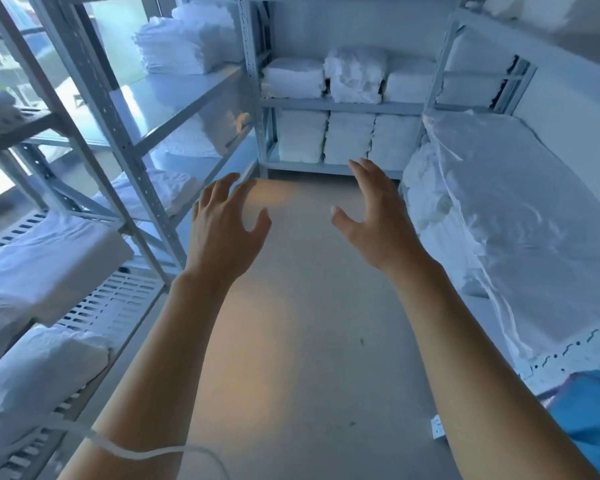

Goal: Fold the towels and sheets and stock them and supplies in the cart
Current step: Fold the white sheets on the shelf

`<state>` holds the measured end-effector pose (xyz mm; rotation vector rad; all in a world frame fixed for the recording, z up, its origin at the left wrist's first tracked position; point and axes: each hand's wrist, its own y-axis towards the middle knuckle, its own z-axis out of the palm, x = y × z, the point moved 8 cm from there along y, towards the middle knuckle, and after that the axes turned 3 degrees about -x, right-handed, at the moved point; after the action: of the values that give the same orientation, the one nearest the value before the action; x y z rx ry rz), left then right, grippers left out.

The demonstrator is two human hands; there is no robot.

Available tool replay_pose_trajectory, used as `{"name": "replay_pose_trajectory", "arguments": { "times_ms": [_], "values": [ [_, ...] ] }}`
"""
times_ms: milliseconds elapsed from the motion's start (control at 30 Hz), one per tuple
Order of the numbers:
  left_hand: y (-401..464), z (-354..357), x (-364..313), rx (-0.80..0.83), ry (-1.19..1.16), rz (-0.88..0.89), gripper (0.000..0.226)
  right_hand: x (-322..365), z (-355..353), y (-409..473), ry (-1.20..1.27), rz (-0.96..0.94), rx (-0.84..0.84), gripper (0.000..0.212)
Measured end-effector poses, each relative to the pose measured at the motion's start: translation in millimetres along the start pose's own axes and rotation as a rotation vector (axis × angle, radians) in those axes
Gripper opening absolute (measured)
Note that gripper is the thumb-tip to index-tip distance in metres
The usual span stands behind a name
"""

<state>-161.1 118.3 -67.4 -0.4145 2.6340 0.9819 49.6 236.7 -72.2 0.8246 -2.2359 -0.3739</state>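
Reaching: both bare arms stretch forward over the grey floor (312, 306) of a narrow linen room, hands held apart in the air.
Left hand: the left hand (222, 233) has its fingers spread and slightly bent, holding nothing.
Right hand: the right hand (374, 223) is spread too, thumb out to the left, fingers straight, touching nothing.
Towels: folded white towels (347, 136) sit in stacks on the far rack (340, 107), on two shelves, well beyond the hands.
Left: a metal shelving unit (118, 133) carries more folded white linen (174, 46) on top and bundles lower down.
Right: a large plastic-wrapped bundle (520, 209) of white linen lies on a shelf on the right.
Near: a thin white cord (136, 453) crosses the left forearm; blue fabric (589, 420) shows at the near right corner.
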Motion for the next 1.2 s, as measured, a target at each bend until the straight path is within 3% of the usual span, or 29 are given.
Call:
{"name": "replay_pose_trajectory", "arguments": {
  "times_ms": [233,533,900,1200],
  "values": [
    [50.8,58.3,5.0,0.019,-0.034,0.042,0.057,-44.6,15.3,46.9,-0.031,0.052,-0.027,0.078],
    [140.3,164.5,-6.3,0.035,0.079,0.111,0.054,-151.7,41.7,136.0,-0.155,0.05,-0.019,0.074],
    [291.2,303.2,-85.4,0.097,0.156,0.144,0.054,-306.4,10.4,277.6,-0.24,0.085,0.0,0.074],
    [367.3,371.1,-144.3,0.083,0.046,0.195,0.056,-375.0,-29.1,338.3,-0.229,0.113,-0.039,0.075]
  ]
}}
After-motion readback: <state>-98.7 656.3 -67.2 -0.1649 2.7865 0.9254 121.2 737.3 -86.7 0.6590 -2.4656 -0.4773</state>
